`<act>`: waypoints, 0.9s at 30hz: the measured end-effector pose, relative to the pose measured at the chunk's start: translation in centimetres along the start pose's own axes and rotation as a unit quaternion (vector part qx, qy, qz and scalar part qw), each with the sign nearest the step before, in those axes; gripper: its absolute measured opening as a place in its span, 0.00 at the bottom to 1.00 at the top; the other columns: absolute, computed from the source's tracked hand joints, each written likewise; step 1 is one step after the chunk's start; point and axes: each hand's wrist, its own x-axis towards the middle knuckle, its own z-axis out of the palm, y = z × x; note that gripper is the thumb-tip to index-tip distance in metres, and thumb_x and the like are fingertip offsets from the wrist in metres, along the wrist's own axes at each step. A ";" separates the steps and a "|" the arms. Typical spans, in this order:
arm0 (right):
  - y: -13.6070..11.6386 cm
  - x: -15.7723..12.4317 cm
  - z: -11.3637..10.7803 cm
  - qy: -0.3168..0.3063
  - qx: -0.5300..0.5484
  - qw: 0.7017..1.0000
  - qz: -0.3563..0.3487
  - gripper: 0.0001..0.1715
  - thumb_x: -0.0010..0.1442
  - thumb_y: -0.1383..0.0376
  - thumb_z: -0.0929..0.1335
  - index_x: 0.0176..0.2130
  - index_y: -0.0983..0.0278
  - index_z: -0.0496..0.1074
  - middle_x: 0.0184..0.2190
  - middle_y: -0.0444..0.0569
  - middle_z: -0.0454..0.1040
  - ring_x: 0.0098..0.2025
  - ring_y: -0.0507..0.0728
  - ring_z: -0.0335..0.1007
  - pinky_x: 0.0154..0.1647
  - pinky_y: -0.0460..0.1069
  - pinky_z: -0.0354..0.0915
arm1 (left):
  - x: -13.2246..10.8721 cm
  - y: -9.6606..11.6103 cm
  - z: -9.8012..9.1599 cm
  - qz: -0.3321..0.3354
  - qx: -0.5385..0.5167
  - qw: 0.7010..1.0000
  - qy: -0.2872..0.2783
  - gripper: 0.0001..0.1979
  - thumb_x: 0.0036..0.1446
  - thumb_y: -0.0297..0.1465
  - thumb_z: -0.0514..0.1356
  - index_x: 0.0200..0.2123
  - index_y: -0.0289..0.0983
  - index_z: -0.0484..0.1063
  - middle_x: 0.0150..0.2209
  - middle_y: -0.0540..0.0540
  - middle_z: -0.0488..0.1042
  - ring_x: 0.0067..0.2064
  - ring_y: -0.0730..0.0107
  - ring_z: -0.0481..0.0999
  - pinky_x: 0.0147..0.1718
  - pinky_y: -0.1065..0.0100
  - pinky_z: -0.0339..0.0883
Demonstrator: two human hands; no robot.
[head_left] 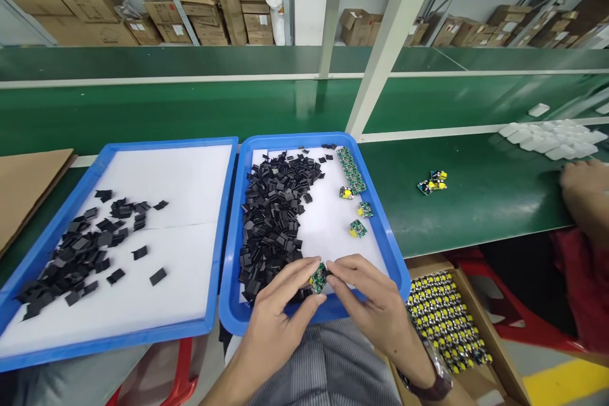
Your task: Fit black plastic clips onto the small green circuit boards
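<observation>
Over the near edge of the right blue tray [398, 269], my left hand [285, 301] pinches a small green circuit board [318, 278] between thumb and fingers. My right hand [366, 295], with a wristwatch, has its fingertips closed at the board's right side on a small black piece [328, 271], partly hidden. A heap of black pieces [273, 209] fills the tray's left half. Along its right side lie a green board panel [351, 169] and several single boards with yellow parts, one being a small board [358, 228].
A second blue tray [223, 203] on the left holds scattered black pieces [78, 254]. Two or so boards [432, 183] lie on the green bench [394, 203]. A carton [499, 355] of yellow-topped boards stands low right. Another person's hand [587, 187] is near white parts [554, 138].
</observation>
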 end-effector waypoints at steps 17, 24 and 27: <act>-0.8 -0.5 0.8 0.056 0.077 0.989 0.109 0.11 0.66 0.73 0.72 0.44 0.59 0.81 0.35 0.47 0.81 0.37 0.55 0.78 0.37 0.49 0.75 | 0.0 -0.4 0.4 0.019 -0.013 0.999 0.025 0.21 0.64 0.27 0.67 0.58 0.50 0.76 0.58 0.47 0.79 0.59 0.61 0.80 0.59 0.59 0.78; -0.5 -1.3 1.8 0.092 0.090 0.986 0.102 0.12 0.66 0.75 0.71 0.44 0.59 0.80 0.34 0.46 0.78 0.35 0.54 0.76 0.34 0.48 0.72 | 0.1 -0.7 0.5 0.056 -0.016 0.998 0.027 0.22 0.64 0.25 0.68 0.59 0.48 0.76 0.58 0.46 0.79 0.59 0.62 0.80 0.61 0.59 0.76; -0.8 -1.4 1.8 0.089 0.080 0.989 0.085 0.14 0.66 0.77 0.70 0.44 0.59 0.79 0.35 0.46 0.78 0.36 0.54 0.76 0.35 0.48 0.72 | 0.2 -0.7 0.4 0.064 -0.020 0.998 0.020 0.23 0.63 0.24 0.68 0.59 0.47 0.76 0.57 0.45 0.80 0.58 0.61 0.80 0.59 0.58 0.77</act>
